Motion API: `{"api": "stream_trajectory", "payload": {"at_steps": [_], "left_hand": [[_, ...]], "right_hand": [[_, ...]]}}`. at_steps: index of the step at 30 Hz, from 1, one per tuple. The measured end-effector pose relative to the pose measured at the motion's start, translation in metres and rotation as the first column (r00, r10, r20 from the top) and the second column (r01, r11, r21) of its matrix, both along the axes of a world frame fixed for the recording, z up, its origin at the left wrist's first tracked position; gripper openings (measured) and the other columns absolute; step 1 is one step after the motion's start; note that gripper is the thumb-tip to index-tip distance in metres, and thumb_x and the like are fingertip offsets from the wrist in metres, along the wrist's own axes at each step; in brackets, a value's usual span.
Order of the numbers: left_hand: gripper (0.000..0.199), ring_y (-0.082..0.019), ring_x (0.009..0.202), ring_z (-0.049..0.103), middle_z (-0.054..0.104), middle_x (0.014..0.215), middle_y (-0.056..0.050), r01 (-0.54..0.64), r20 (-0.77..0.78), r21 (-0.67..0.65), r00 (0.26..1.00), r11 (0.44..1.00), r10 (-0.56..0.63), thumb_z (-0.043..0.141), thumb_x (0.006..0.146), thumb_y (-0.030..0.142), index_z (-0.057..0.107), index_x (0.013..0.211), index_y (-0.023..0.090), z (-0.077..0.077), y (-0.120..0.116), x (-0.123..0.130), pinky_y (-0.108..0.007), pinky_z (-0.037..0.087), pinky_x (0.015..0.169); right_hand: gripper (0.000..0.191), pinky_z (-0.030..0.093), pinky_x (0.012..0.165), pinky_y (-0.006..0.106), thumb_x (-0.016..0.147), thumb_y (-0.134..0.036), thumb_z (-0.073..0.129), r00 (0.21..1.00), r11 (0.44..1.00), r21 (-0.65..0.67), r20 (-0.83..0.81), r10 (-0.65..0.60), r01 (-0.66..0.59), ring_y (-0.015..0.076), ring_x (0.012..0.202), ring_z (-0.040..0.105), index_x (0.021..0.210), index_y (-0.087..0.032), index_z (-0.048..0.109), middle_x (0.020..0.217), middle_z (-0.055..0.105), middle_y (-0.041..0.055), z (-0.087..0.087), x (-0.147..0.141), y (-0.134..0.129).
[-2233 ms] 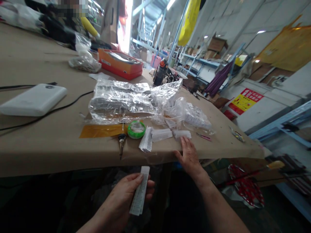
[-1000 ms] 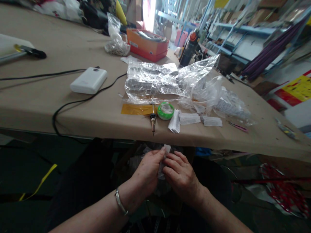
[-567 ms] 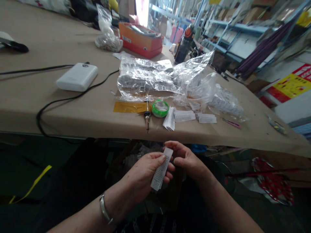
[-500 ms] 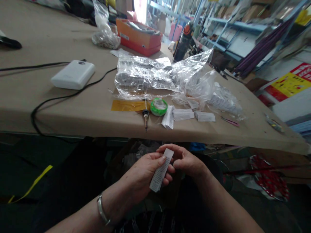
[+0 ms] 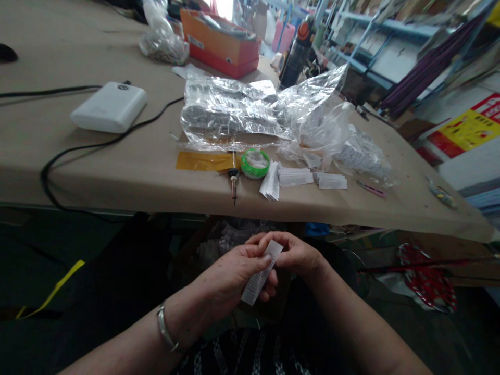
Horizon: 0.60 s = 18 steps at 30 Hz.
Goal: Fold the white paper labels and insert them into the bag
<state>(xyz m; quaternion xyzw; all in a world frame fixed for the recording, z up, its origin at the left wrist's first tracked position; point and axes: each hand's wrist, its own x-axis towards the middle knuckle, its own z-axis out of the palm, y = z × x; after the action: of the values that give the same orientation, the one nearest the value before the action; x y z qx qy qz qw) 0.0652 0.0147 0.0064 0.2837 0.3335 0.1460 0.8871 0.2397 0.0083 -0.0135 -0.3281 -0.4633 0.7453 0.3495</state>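
Observation:
Below the table edge, my left hand is closed on a small stack of printed paper strips, its thumb on top and fingers curled underneath. My right hand is closed at the upper end of the same strips, thumb at their right edge; its other fingertips are partly hidden behind the paper. On the table ahead lie fanned stacks of similar strips, beside a green-rimmed roll of tape. A soldering iron points its tip toward me, next to a flat amber strip.
Clear plastic bags spread across the table's middle. A white box with a black cable sits left. Pink tweezers lie right. An orange box and dark bottle stand behind. Below the edge, a box holds clear scraps.
My right hand has moved in to the left, its thumb now against the upper end of the strips. The left hand keeps its hold. The view has tilted slightly down.

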Motion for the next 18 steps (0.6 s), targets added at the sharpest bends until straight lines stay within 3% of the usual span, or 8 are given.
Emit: {"api": "stream_trajectory", "payload": {"at_steps": [2, 4, 6, 8, 10, 18], "left_hand": [[0.020, -0.010, 0.048, 0.055, 0.061, 0.061, -0.003, -0.033, -0.007, 0.006, 0.999, 0.999, 0.033, 0.060, 0.081, 0.033, 0.060, 0.079, 0.013, -0.001, 0.000, 0.000, -0.020, 0.043, 0.047], [0.023, -0.010, 0.049, 0.055, 0.060, 0.062, -0.002, -0.079, -0.009, 0.003, 0.997, 0.997, 0.079, 0.061, 0.080, 0.035, 0.060, 0.077, 0.012, -0.002, 0.001, 0.000, -0.020, 0.043, 0.048], [0.023, -0.010, 0.051, 0.056, 0.060, 0.062, -0.002, -0.115, -0.012, -0.007, 0.993, 0.993, 0.115, 0.063, 0.079, 0.035, 0.060, 0.077, 0.013, -0.002, 0.002, -0.001, -0.021, 0.043, 0.048], [0.021, -0.010, 0.051, 0.056, 0.060, 0.062, -0.002, -0.134, -0.014, -0.015, 0.991, 0.991, 0.134, 0.063, 0.079, 0.033, 0.059, 0.076, 0.012, -0.001, 0.003, -0.001, -0.021, 0.043, 0.048], [0.019, -0.010, 0.050, 0.056, 0.060, 0.063, -0.003, -0.140, -0.024, -0.014, 0.990, 0.990, 0.140, 0.061, 0.081, 0.031, 0.059, 0.076, 0.012, 0.000, 0.004, -0.001, -0.021, 0.044, 0.048], [0.015, -0.009, 0.047, 0.055, 0.060, 0.060, -0.002, -0.152, -0.045, -0.016, 0.987, 0.988, 0.151, 0.060, 0.080, 0.025, 0.060, 0.074, 0.011, 0.003, 0.005, -0.001, -0.019, 0.043, 0.046]], "right_hand": [[0.048, 0.051, 0.087, 0.037, 0.072, -0.044, 0.072, 0.989, 0.995, 0.092, 0.141, -0.053, 0.040, 0.0203, 0.095, 0.063, 0.110, -0.020, 0.059, 0.112, 0.063, 0.0077, 0.006, -0.001, -0.003], [0.048, 0.051, 0.087, 0.036, 0.077, -0.043, 0.067, 0.920, 0.949, 0.283, 0.317, -0.231, 0.140, 0.0195, 0.097, 0.062, 0.119, -0.022, 0.054, 0.112, 0.063, 0.0068, 0.012, -0.003, -0.007], [0.044, 0.048, 0.092, 0.037, 0.082, -0.039, 0.063, 0.775, 0.826, 0.537, 0.444, -0.451, 0.173, 0.0210, 0.104, 0.058, 0.120, -0.022, 0.053, 0.116, 0.060, 0.0081, 0.016, -0.006, -0.012], [0.040, 0.045, 0.097, 0.039, 0.084, -0.036, 0.060, 0.634, 0.699, 0.709, 0.501, -0.589, 0.089, 0.0231, 0.111, 0.054, 0.121, -0.021, 0.053, 0.118, 0.058, 0.0099, 0.018, -0.009, -0.017], [0.038, 0.046, 0.096, 0.041, 0.087, -0.035, 0.056, 0.564, 0.641, 0.767, 0.531, -0.633, -0.002, 0.0241, 0.111, 0.053, 0.122, -0.020, 0.053, 0.117, 0.058, 0.0109, 0.019, -0.011, -0.019], [0.030, 0.049, 0.090, 0.040, 0.089, -0.031, 0.052, 0.515, 0.601, 0.795, 0.551, -0.657, -0.083, 0.0228, 0.104, 0.056, 0.116, -0.018, 0.056, 0.110, 0.062, 0.0107, 0.016, -0.016, -0.019]]}}
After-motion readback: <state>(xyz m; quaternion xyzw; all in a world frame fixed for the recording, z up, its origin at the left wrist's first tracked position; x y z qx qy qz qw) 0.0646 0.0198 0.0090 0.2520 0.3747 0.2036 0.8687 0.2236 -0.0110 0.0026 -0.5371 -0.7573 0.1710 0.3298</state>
